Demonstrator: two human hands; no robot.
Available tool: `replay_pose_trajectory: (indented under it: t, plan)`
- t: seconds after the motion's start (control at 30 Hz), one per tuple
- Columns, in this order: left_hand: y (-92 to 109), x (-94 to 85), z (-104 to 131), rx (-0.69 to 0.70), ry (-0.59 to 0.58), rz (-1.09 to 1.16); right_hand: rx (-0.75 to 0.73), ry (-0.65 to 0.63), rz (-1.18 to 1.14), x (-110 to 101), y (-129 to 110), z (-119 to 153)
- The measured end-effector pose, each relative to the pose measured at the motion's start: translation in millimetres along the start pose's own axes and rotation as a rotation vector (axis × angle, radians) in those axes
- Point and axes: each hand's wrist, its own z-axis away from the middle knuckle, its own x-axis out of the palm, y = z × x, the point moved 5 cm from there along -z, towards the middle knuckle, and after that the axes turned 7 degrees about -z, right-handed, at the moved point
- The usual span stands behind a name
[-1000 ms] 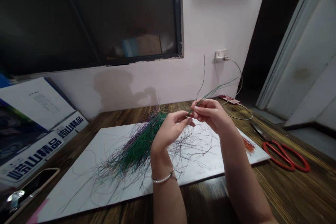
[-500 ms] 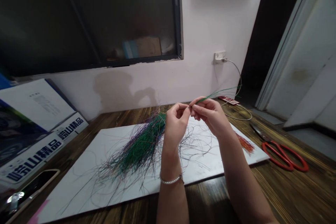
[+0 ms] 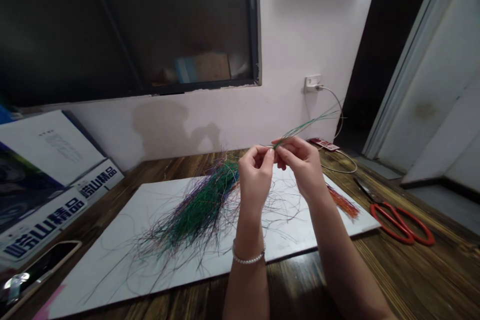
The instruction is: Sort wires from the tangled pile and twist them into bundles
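Note:
My left hand [image 3: 257, 167] and my right hand [image 3: 300, 157] meet fingertip to fingertip above the white board [image 3: 123, 220]. Both pinch a thin bunch of green wires [image 3: 305, 124], whose loose ends fan up to the right past my right hand. A large tangled pile of green, purple and dark wires [image 3: 200, 207] lies on the board, left of my hands. Stray thin strands lie beneath my wrists. An orange-red bundle of wires [image 3: 343, 201] rests at the board's right side, partly behind my right forearm.
Red-handled scissors [image 3: 401, 222] lie on the wooden table [image 3: 446, 260] at right. Behind my right hand is a red object [image 3: 324, 144] near a white cable [image 3: 347, 170]. A phone [image 3: 41, 270] and printed boxes [image 3: 48, 215] stand or lie at left.
The green wires now rise more steeply above my right hand, with more of their length showing. My fingertips have shifted slightly, and the view has moved a little.

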Motion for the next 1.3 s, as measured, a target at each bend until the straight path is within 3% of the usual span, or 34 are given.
replay_pose_trajectory:
  t: [0.27,0.47,0.6,0.97,1.3]
  plan:
    - [2.3,-0.1,1.7,-0.045,0.014,0.031,-0.038,0.034,0.015,4.4,-5.3,1.4]
    - [-3.3,-2.3,-0.5,-0.085,0.041,0.084,-0.037,-0.102,0.024,7.2,-5.5,1.5]
    - [-8.3,-4.1,-2.6,-0.122,-0.008,0.078,-0.047,-0.164,0.076,4.2,-7.4,0.8]
    - [-14.8,-7.1,-3.4,-0.158,-0.166,-0.060,-0.165,-0.197,0.511,-9.7,-10.5,-0.1]
    - [-15.4,-9.2,-1.8,-0.237,-0.323,0.037,-0.354,-0.255,0.622,-5.7,-25.6,5.0]
